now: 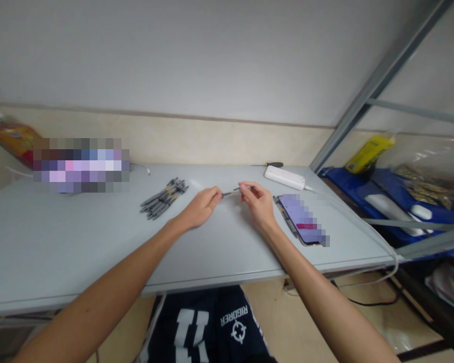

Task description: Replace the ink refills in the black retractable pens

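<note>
Over the middle of the table, my left hand (202,206) pinches one end of a thin dark grey pen (230,193) with a yellowish band. My right hand (256,200) is closed, its fingertips at the pen's other end, so the pen lies nearly level between the two hands. The fingers hide both ends of it. Left of my left hand lies a pile of several similar grey pens (164,199), roughly side by side on the table. To the right of my right hand, a phone (300,219) lies with its screen lit and partly blurred.
A white power strip (284,177) with a cable and a dark-handled screwdriver (274,165) lie at the back right. An orange-filled bottle (17,136) leans at the far left, beside a pixelated patch. A metal frame (348,116) borders the table's right end.
</note>
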{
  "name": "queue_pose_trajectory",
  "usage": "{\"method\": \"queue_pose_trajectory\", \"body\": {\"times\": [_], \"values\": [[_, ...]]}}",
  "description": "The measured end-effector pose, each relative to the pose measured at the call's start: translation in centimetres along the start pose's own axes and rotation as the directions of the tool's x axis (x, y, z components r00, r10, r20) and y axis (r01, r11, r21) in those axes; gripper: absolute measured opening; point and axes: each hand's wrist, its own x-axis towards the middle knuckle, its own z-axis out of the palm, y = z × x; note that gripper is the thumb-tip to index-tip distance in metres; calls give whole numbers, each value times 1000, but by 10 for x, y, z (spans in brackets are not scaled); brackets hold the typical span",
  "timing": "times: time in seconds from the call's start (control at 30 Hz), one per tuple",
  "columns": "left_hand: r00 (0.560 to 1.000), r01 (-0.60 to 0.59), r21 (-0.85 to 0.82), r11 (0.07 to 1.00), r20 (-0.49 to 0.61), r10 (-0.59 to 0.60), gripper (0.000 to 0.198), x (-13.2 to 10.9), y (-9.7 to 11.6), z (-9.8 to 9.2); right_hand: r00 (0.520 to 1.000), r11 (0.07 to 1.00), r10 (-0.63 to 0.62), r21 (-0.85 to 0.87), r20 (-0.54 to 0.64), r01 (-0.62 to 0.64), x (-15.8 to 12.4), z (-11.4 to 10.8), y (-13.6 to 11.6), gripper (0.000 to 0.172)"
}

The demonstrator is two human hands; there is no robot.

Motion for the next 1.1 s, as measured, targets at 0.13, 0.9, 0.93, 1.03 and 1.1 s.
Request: {"method": "queue_pose_trajectory", "body": {"times": [0.13,0.9,0.93,1.03,1.1], "values": [[998,-45,-21,999,47,46,26,-2,9,3,986,941,145,319,-84,-111,6,12,-7,25],[988,151,606,781,-96,-117,21,-3,-10,-18,861,537,411,683,301,-495,29,-6,-72,42],[986,164,615,771,-103,-128,21,-3,-10,-18,862,539,410,683,298,-493,29,-6,-72,41],[980,197,627,754,-119,-157,23,-4,-11,-19,879,552,381,692,288,-466,29,-7,-72,43],[976,216,628,747,-126,-176,23,-4,-13,-21,890,562,355,696,286,-447,30,-8,-71,46]]}}
